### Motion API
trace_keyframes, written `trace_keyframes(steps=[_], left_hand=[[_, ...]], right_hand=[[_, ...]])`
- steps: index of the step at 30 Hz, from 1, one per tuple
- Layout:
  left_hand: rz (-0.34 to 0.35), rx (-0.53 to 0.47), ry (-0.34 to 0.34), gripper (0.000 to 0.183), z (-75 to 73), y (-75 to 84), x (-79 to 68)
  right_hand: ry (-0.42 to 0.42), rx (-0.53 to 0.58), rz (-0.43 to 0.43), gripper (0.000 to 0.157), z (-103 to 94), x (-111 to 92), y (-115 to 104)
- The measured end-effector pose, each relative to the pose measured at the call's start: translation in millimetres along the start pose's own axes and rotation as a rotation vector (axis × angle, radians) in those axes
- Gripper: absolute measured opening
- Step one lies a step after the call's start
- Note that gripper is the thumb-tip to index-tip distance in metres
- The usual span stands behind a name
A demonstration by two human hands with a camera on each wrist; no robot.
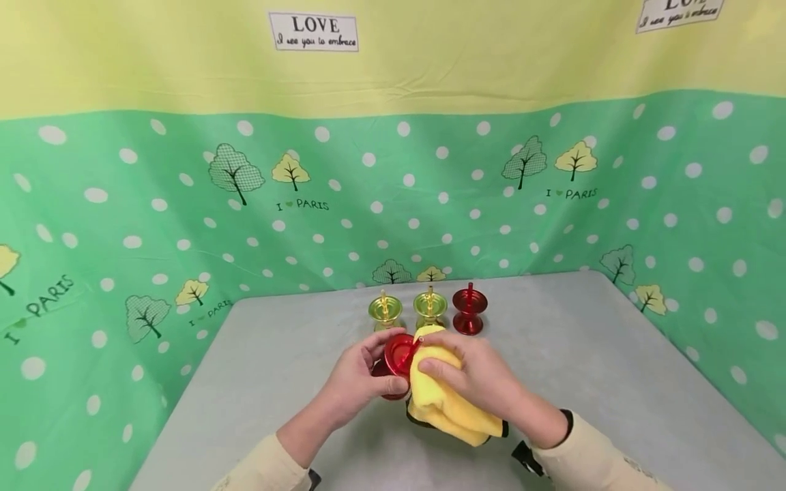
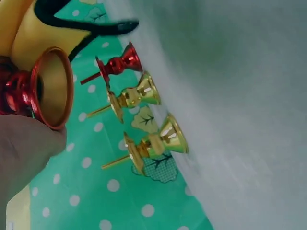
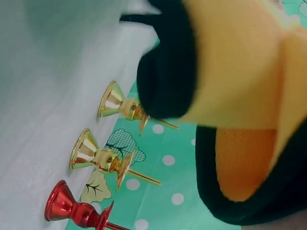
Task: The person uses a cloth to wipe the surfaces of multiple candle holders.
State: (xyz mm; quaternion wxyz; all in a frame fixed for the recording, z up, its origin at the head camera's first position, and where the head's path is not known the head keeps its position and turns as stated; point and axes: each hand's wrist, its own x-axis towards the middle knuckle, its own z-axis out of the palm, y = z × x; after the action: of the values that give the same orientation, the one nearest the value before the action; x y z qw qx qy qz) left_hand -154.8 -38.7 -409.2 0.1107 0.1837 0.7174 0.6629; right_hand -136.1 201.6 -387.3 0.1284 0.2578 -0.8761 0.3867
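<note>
In the head view my left hand (image 1: 350, 378) grips a red metal candle holder (image 1: 398, 353) with a round dish and a thin spike, tilted toward the right. The left wrist view shows its hollow flared base (image 2: 53, 88) facing the camera. My right hand (image 1: 482, 375) holds a folded yellow cloth (image 1: 443, 409) with black edging, pinching it about the spike at the dish's right side. Cloth folds (image 3: 235, 67) fill much of the right wrist view and hide the right fingers and the held candle holder there.
Behind the hands stand two gold candle holders (image 1: 385, 310) and another red one (image 1: 469, 310), upright in a row on the grey-covered table (image 1: 276, 348). A green and yellow printed curtain (image 1: 344, 170) hangs beyond the table's back edge and along both sides.
</note>
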Motion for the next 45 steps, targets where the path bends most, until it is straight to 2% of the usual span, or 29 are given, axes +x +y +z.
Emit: trace_keyframes(steps=[2,5,8,10,12,15,19,22,24,26,28,31,33,36,39,41,43,45], left_hand=[[-0.008,0.012,0.02,0.083,3.5,0.4,1.6],[-0.016,0.04,0.097,0.079,10.9,1.2,4.8],[-0.006,0.069,0.138,0.078,16.0,1.8,6.8],[-0.003,0.074,0.111,0.078,16.4,2.9,6.2],[-0.004,0.069,0.066,0.077,15.2,4.2,5.1],[-0.008,0.049,0.038,0.075,13.8,4.3,3.3],[0.02,0.106,0.125,0.073,17.3,1.7,0.6],[0.034,0.147,0.2,0.073,20.3,0.9,-3.6],[0.028,0.118,0.213,0.074,20.6,1.9,-6.9],[0.015,0.065,0.199,0.074,19.8,3.4,-8.6],[-0.008,-0.006,0.184,0.074,18.4,4.9,-8.3],[-0.045,-0.164,0.202,0.063,16.8,5.8,-4.1],[-0.065,-0.292,0.237,0.054,16.5,6.0,0.1],[-0.061,-0.428,0.26,0.048,19.0,6.4,5.4],[-0.032,-0.455,0.258,0.055,24.7,6.2,7.6],[-0.01,-0.446,0.254,0.063,29.0,6.6,6.7],[0.02,-0.44,0.249,0.07,31.6,6.4,4.6],[0.045,-0.442,0.232,0.073,32.5,6.8,1.2]], right_hand=[[0.011,-0.021,0.041,0.034,0.9,0.5,-0.7],[0.002,-0.061,0.086,0.033,2.1,-1.8,-2.2],[-0.025,-0.042,0.068,0.03,1.1,-6.1,-0.5],[-0.04,0.026,0.046,0.027,-0.7,-8.2,2.4],[-0.021,0.067,0.032,0.024,-1.5,-8.3,5.9],[0.013,0.096,0.079,0.022,0.3,-5.6,8.3],[-0.002,0.07,0.199,0.027,7.2,-3.0,4.4],[-0.047,0.096,0.225,0.03,10.3,-3.6,0.6],[-0.071,0.136,0.204,0.029,9.5,-3.8,0.7],[-0.053,0.123,0.164,0.026,7.3,-2.7,3.7],[0.016,0.061,0.134,0.025,3.9,-1.0,8.8],[0.123,-0.003,0.17,0.026,-0.6,-0.6,17.5],[0.145,0.038,0.222,0.031,-2.6,-3.1,21.2],[0.125,0.227,0.307,0.046,0.0,-6.7,20.0],[0.16,0.376,0.349,0.063,10.9,-7.9,9.1],[0.199,0.397,0.296,0.064,20.3,-8.2,2.8],[0.237,0.343,0.218,0.052,27.0,-8.1,-0.2],[0.255,0.293,0.157,0.031,30.0,-7.3,1.7]])
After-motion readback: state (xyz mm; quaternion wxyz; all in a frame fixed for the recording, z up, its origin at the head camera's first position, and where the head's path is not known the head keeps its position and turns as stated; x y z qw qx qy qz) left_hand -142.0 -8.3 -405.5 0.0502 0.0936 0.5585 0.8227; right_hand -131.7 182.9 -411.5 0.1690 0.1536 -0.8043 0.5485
